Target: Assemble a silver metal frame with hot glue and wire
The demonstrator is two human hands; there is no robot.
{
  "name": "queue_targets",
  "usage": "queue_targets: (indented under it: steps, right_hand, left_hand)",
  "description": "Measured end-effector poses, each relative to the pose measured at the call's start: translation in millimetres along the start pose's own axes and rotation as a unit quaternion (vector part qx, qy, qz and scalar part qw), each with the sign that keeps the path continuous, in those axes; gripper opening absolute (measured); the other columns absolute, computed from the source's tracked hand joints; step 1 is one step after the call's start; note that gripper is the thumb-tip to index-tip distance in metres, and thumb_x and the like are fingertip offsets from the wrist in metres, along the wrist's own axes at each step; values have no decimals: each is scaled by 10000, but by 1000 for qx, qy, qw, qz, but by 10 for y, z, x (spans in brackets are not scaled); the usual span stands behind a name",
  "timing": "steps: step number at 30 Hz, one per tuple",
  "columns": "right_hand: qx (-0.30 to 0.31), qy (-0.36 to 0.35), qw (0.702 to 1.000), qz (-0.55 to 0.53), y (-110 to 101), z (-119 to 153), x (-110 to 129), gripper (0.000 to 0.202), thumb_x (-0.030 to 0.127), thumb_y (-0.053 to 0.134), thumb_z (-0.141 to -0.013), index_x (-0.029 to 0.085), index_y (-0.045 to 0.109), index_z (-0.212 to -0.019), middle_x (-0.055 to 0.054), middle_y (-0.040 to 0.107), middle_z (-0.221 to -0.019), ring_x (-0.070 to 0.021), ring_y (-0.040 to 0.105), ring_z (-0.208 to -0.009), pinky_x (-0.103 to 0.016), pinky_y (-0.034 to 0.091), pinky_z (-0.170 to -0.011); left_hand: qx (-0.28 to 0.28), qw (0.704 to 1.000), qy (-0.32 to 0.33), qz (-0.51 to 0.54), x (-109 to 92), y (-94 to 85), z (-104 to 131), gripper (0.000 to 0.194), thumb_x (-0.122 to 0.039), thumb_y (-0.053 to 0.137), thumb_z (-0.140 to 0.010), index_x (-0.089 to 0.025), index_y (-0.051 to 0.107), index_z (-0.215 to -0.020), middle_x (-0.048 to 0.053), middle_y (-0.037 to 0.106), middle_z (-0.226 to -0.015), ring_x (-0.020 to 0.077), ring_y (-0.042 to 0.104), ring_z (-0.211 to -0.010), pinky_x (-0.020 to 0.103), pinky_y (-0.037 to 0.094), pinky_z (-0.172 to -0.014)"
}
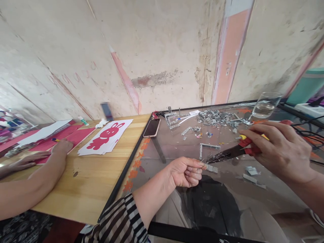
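My left hand (188,172) is closed above the glass table, thumb and forefinger pinching a small, thin piece whose shape is hard to make out. My right hand (280,148) is wrapped round red-handled pliers (229,153). The pliers' tip is at the left fingertips, beside the small piece. Just right of those fingertips shows a flat grey strip of segments (212,168). An L-shaped grey piece (210,146) lies behind the left hand. Farther back is a heap of small grey metal pieces (215,118).
A phone (152,128) lies at the glass table's left edge. A glass of water (267,106) stands back right, near black cables (310,133). On the wooden table (88,182) are rabbit-print sheets (106,136) and red paper (81,135), where another person's hand (62,147) holds a pen.
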State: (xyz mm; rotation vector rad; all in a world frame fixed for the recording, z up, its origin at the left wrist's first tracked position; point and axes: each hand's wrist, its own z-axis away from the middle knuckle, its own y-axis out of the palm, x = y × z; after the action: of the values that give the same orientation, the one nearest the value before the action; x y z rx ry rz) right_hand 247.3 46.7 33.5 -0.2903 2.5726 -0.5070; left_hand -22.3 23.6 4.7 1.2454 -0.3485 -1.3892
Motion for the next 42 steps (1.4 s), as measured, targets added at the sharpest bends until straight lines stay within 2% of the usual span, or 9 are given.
queue_targets:
  steps: [6, 13, 23, 36, 39, 42]
  right_hand:
    - [-18, -1, 1000, 1, -2, -21, -8, 320, 214, 632, -704, 243, 599, -1021, -25, 657, -929, -205, 563, -948, -283, 419, -736]
    - [-10, 0, 1000, -9, -15, -8, 18, 290, 212, 613, -720, 253, 599, -1007, -20, 655, -943, -199, 549, -973, -279, 415, -730]
    - [-9, -2, 1000, -13, -7, 7, 9, 324, 171, 624, -698, 245, 609, -1013, -22, 664, -951, -211, 565, -944, -278, 430, -697]
    - [36, -20, 997, -58, -47, -31, 1, 215, 205, 579, -740, 218, 639, -946, -43, 651, -928, -208, 535, -856, -295, 429, -695]
    - [58, -21, 995, -76, -36, -20, -14, 217, 218, 568, -746, 207, 640, -950, -53, 646, -937, -217, 536, -872, -303, 431, -700]
    - [96, -8, 992, -84, -6, -2, -27, 208, 227, 540, -763, 219, 640, -945, -37, 645, -926, -211, 539, -882, -293, 427, -684]
  left_hand:
    - [-4, 1000, -5, 14, -21, -13, 10, 187, -103, 471, -781, -65, 564, -623, -89, 159, -423, 41, 99, -383, 133, 148, -369]
    - [-12, 1000, 0, -14, -11, -11, 6, 171, -89, 470, -771, -60, 584, -647, -93, 148, -431, 45, 64, -397, 136, 148, -379]
    - [30, 999, -19, -27, -13, -9, 8, 146, -70, 485, -741, -69, 547, -609, -89, 166, -421, 35, 74, -394, 135, 143, -379]
    - [39, 996, -3, -81, 10, 47, 28, 85, -102, 544, -704, -68, 599, -649, -88, 198, -389, 31, 66, -398, 140, 115, -385]
    - [21, 996, 23, -88, 23, 67, 34, 55, -112, 585, -673, -73, 605, -640, -84, 229, -389, 23, 92, -390, 153, 98, -391]
    - [-36, 988, 110, -103, 36, 100, 27, 69, -133, 648, -625, -78, 607, -629, -67, 325, -410, 12, 142, -381, 179, 86, -404]
